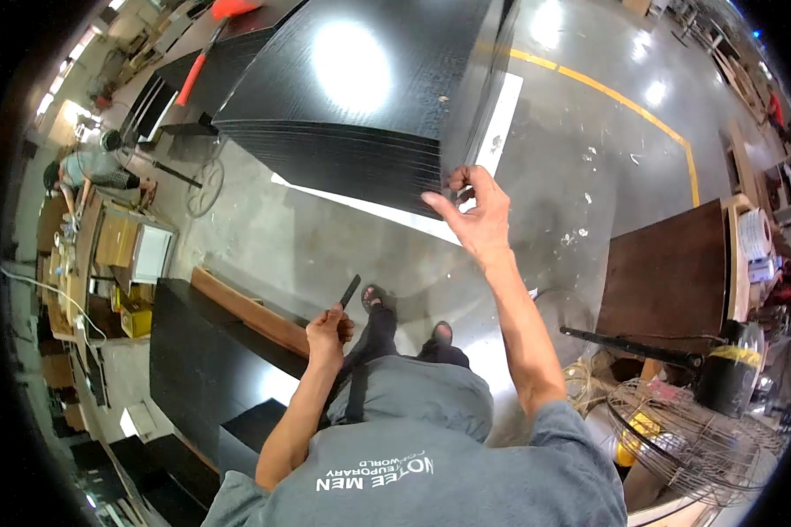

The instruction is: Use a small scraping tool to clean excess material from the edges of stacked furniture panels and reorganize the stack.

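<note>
The left hand (pixel 327 327) is closed around a thin dark tool (pixel 350 291) — held near the waist. Farther out, the right hand (pixel 477 211) pinches the corner of the stacked black boards (pixel 343 97) — fingers clamped on the edge.

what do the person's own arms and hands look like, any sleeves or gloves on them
Both hands are bare, with no gloves, rings or watch visible. The left hand and right hand lead back along bare forearms to short sleeves of a grey-blue T-shirt. The sleeves end around the elbows. The shirt carries white printed lettering on its chest. No straps, cables or markings show on either arm.
</note>
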A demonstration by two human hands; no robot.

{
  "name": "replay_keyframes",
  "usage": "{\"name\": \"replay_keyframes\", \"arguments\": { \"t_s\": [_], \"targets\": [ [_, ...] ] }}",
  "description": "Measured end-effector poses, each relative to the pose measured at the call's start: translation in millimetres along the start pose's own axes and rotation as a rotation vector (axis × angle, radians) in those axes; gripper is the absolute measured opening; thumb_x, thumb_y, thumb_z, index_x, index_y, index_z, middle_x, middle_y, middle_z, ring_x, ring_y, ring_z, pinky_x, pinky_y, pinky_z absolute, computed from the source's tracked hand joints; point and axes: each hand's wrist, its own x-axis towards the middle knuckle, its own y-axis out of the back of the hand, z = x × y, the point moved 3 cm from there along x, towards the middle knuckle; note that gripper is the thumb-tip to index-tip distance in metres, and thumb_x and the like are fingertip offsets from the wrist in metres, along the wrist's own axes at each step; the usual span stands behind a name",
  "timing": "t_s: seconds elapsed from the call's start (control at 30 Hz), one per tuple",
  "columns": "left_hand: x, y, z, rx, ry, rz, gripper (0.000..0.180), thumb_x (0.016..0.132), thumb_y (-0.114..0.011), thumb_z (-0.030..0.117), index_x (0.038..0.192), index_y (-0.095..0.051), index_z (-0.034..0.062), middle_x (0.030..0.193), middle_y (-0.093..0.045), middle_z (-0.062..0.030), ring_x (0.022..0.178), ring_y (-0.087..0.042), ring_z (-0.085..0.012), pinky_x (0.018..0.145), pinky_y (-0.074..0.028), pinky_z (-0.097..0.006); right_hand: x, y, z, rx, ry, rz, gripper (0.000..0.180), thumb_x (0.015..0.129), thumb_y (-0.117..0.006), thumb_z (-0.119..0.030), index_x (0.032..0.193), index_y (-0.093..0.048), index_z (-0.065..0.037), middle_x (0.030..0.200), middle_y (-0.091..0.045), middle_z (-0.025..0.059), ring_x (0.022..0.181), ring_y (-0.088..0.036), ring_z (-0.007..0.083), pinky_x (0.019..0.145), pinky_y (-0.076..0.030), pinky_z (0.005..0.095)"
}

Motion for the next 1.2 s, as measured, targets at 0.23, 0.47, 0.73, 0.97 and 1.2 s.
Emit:
{"name": "replay_keyframes", "arguments": {
  "t_s": [0.23, 0.47, 0.73, 0.97, 1.2],
  "targets": [
    [-22, -34, 42, -0.112, -0.063, -0.196, 0.026, 0.095, -0.065, 0.023, 0.077, -0.059, 0.0043, 0.065, -0.058, -0.0064, 0.053, -0.054, -0.0167, 0.048, -0.042, -0.031, -2, -1, 3, 0.082, -0.075, -0.207, 0.023, 0.089, -0.071, -0.021, 0.088, -0.057, -0.002, 0.07, -0.061, 0.0088, 0.061, -0.057, 0.0201, 0.059, -0.047, 0.0313],
    [-57, -105, 134, -0.071, -0.192, -0.522, 0.03, 0.093, -0.065, 0.025, 0.074, -0.06, 0.0037, 0.062, -0.062, -0.0087, 0.048, -0.056, -0.0152, 0.047, -0.045, -0.028, -10, -2, -12, 0.021, -0.106, -0.173, 0.02, 0.093, -0.065, -0.019, 0.088, -0.058, -0.001, 0.067, -0.062, 0.0085, 0.058, -0.057, 0.0181, 0.057, -0.046, 0.0313],
    [-72, -160, 191, 0.084, -0.244, -0.839, 0.03, 0.089, -0.066, 0.021, 0.065, -0.061, 0.0046, 0.057, -0.059, -0.0059, 0.046, -0.051, -0.0124, 0.047, -0.038, -0.026, -22, 14, -71, 0.668, -0.256, -0.305, 0.051, 0.095, -0.054, -0.045, 0.096, -0.062, 0.006, 0.064, -0.061, 0.0104, 0.055, -0.057, 0.0135, 0.049, -0.04, 0.0244],
    [-80, -181, 217, 0.099, -0.382, -0.854, 0.031, 0.09, -0.067, 0.022, 0.066, -0.062, 0.0038, 0.059, -0.062, -0.0073, 0.046, -0.054, -0.0122, 0.045, -0.042, -0.026, -3, 14, -98, 0.636, -0.423, -0.072, 0.044, 0.101, -0.05, -0.035, 0.08, -0.064, 0.001, 0.049, -0.056, 0.0053, 0.044, -0.051, 0.0101, 0.042, -0.033, 0.0221],
    [-83, -200, 216, -0.144, -0.456, -0.745, 0.026, 0.093, -0.062, 0.019, 0.073, -0.065, 0.0024, 0.065, -0.066, -0.009, 0.05, -0.06, -0.0135, 0.049, -0.047, -0.025, 12, 16, -105, 0.661, -0.434, 0.034, 0.043, 0.1, -0.054, -0.036, 0.074, -0.064, -0.003, 0.048, -0.054, 0.0036, 0.038, -0.048, 0.0094, 0.037, -0.028, 0.0222]
  ]
}}
